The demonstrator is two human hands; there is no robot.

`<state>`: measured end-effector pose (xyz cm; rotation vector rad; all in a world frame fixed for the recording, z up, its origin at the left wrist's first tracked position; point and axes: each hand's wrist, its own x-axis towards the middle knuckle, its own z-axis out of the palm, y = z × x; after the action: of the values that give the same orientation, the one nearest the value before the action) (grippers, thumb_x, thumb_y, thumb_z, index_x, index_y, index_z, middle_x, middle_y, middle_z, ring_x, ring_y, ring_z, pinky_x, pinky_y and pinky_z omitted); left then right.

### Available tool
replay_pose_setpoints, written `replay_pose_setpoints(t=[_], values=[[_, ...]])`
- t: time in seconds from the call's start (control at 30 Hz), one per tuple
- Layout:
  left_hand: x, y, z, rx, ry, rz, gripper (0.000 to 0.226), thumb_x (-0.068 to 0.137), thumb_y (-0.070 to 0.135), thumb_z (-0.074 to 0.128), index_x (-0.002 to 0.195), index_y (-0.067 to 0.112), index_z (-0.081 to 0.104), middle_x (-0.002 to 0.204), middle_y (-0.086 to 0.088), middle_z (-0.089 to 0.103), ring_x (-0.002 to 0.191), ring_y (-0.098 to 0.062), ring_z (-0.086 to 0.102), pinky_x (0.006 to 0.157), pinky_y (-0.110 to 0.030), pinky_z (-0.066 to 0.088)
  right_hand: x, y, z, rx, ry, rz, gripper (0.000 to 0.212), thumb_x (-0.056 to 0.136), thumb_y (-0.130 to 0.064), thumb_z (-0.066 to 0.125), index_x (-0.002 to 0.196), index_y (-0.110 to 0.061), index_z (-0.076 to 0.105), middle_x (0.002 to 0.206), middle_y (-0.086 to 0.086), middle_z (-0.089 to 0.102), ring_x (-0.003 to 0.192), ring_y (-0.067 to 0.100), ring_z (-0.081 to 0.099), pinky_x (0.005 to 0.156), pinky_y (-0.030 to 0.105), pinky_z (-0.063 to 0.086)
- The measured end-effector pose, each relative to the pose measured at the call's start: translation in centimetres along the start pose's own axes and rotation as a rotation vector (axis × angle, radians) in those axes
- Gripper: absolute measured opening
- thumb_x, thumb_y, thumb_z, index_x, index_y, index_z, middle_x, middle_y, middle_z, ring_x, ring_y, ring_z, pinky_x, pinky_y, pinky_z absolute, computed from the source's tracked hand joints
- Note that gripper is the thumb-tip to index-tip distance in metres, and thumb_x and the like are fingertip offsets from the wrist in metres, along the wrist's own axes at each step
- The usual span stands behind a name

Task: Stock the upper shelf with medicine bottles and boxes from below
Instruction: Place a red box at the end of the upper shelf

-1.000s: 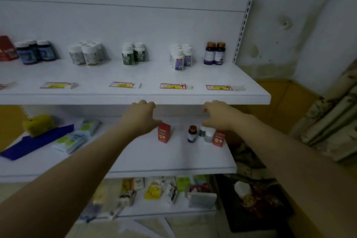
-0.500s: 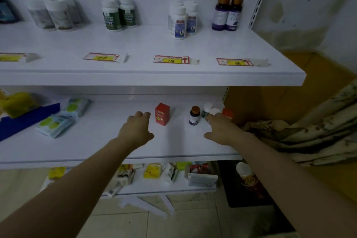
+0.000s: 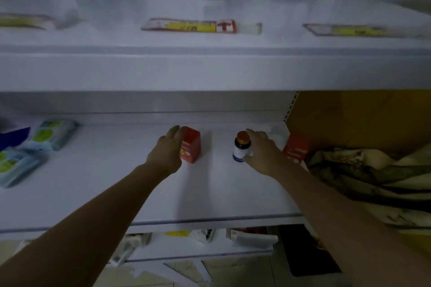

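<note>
Near the back edge of the lower shelf [image 3: 210, 193], setting the left hand [image 3: 166, 152] straight-fingered against the red box [image 3: 192, 147] and cupping the right hand [image 3: 263, 150] round the bottle [image 3: 241, 148], closure unclear, for lifting.

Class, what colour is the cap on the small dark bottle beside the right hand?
Orange; the cap shows best in the head view.

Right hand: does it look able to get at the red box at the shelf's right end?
Likely yes, once freed: the right hand grips the brown-capped bottle, and the red box stands just right of its wrist with nothing between.
</note>
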<state>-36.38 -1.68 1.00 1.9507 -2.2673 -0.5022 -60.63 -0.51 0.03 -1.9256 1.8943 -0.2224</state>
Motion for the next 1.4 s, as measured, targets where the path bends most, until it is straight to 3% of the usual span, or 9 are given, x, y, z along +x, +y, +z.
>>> replay_pose_setpoints(t=[0.23, 0.4, 0.5, 0.63, 0.83, 0.93, 1.1, 1.23, 1.4], values=[[6.7, -0.9, 2.9, 0.036, 0.045, 0.010, 0.094, 0.079, -0.013, 0.055, 0.151, 0.027, 0.010, 0.160, -0.001, -0.002, 0.140, -0.034, 0.024, 0.104, -0.049, 0.042, 5.6, 2.1, 3.4, 0.002, 0.118, -0.017, 0.057, 0.098, -0.027, 0.045, 0.148, -0.013, 0.023, 0.148, 0.014, 0.034, 0.130, 0.035, 0.041, 0.108, 0.043, 0.035], [8.0, -1.2, 4.1, 0.071, 0.020, 0.039, 0.060, 0.082, -0.006, 0.052, 0.137, 0.013, 0.040, 0.139, -0.008, 0.037, 0.116, -0.031, 0.051, 0.088, -0.040, 0.051, 6.4, 2.4, 4.3, 0.040, 0.171, -0.046, 0.038, 0.094, -0.029, 0.053, 0.126, -0.010, 0.044, 0.118, 0.015, 0.056, 0.107, 0.034, 0.053, 0.092, 0.040, 0.045], [7.2, -1.3, 3.1, 0.051, 0.021, 0.043, 0.055, 0.075, 0.005, 0.068, 0.126, 0.012, 0.049, 0.121, -0.008, 0.045, 0.103, -0.028, 0.055, 0.083, -0.035, 0.050, 5.6, 2.1, 3.3, 0.178, 0.153, 0.015, 0.037, 0.090, -0.024, 0.060, 0.121, -0.008, 0.049, 0.113, 0.015, 0.061, 0.107, 0.033, 0.058, 0.090, 0.037, 0.047], [4.8, -0.3, 0.9, -0.211, -0.017, -0.026, 0.058, 0.062, 0.024, 0.085, 0.112, 0.015, 0.057, 0.105, -0.005, 0.048, 0.092, -0.022, 0.054, 0.074, -0.027, 0.043, 2.6, 0.5, 0.3, 0.370, 0.128, 0.109, 0.057, 0.083, -0.024, 0.070, 0.132, -0.007, 0.047, 0.126, 0.014, 0.059, 0.118, 0.029, 0.055, 0.093, 0.028, 0.041], [-1.0, 2.4, -3.1, -0.595, -0.184, -0.076, 0.060, 0.057, 0.015, 0.089, 0.108, 0.015, 0.057, 0.099, -0.001, 0.059, 0.090, -0.019, 0.061, 0.079, -0.030, 0.052, -3.0, -1.9, -3.7, 0.673, 0.041, 0.185, 0.015, 0.081, -0.021, 0.073, 0.089, -0.017, 0.060, 0.090, 0.000, 0.063, 0.090, 0.014, 0.063, 0.081, 0.030, 0.049], [-5.1, 3.0, -4.8, -0.904, -0.297, -0.102, 0.063, 0.051, 0.005, 0.090, 0.106, 0.011, 0.058, 0.099, -0.008, 0.068, 0.094, -0.023, 0.066, 0.079, -0.029, 0.052, -6.3, -3.6, -5.0, 0.812, 0.010, 0.223, 0.027, 0.083, -0.021, 0.071, 0.100, -0.006, 0.056, 0.090, 0.000, 0.058, 0.079, 0.002, 0.056, 0.069, 0.019, 0.045], [-10.9, 3.4, -5.4, -1.207, -0.326, -0.164, 0.059, 0.050, 0.001, 0.084, 0.102, 0.013, 0.059, 0.102, -0.013, 0.068, 0.106, -0.032, 0.062, 0.087, -0.036, 0.048, -10.8, -5.1, -5.8, 0.931, -0.018, 0.252, 0.029, 0.082, -0.032, 0.069, 0.099, -0.013, 0.055, 0.101, 0.002, 0.061, 0.092, 0.012, 0.059, 0.080, 0.028, 0.047], [-15.2, 4.2, -6.8, -1.294, -0.280, -0.189, 0.069, 0.039, 0.028, 0.085, 0.101, 0.017, 0.059, 0.097, -0.005, 0.071, 0.107, -0.028, 0.061, 0.103, -0.045, 0.037, -14.6, -6.9, -7.1, 1.121, -0.018, 0.179, 0.023, 0.083, -0.033, 0.068, 0.096, -0.016, 0.058, 0.097, 0.000, 0.066, 0.092, 0.014, 0.065, 0.078, 0.031, 0.054], [-22.1, 6.4, -9.7, -1.430, -0.204, -0.095, 0.053, 0.067, 0.030, 0.080, 0.113, 0.017, 0.056, 0.097, -0.008, 0.069, 0.090, -0.024, 0.066, 0.089, -0.038, 0.050, -20.3, -9.2, -9.6, 1.147, 0.002, 0.107, 0.032, 0.082, -0.052, 0.060, 0.095, -0.022, 0.061, 0.089, 0.001, 0.069, 0.082, 0.020, 0.066, 0.080, 0.037, 0.054]])
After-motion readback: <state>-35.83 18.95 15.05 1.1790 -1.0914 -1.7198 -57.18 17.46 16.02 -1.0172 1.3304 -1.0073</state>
